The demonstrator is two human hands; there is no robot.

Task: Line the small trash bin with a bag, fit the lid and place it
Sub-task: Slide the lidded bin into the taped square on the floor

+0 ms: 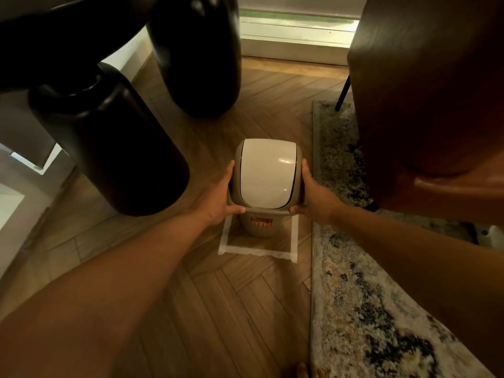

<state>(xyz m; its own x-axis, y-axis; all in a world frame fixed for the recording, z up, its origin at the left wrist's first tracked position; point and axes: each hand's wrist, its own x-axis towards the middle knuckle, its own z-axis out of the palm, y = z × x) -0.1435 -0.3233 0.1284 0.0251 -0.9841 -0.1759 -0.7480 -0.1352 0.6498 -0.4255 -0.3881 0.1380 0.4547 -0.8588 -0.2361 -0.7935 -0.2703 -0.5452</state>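
The small beige trash bin (257, 227) stands on the wooden floor inside a square of white tape (257, 251). An orange label shows on its front. Its lid (266, 173), a beige frame with a white swing flap, sits on top. My left hand (218, 199) grips the lid's left side, thumb under the front rim. On the lid's right side my right hand (313, 196) holds it the same way. No bag is visible from here.
Two thick dark table legs (114, 148) stand to the left and behind. A brown leather chair (425, 105) rises at the right over a patterned rug (362, 309). A window sill runs along the back. My toes show at the bottom edge.
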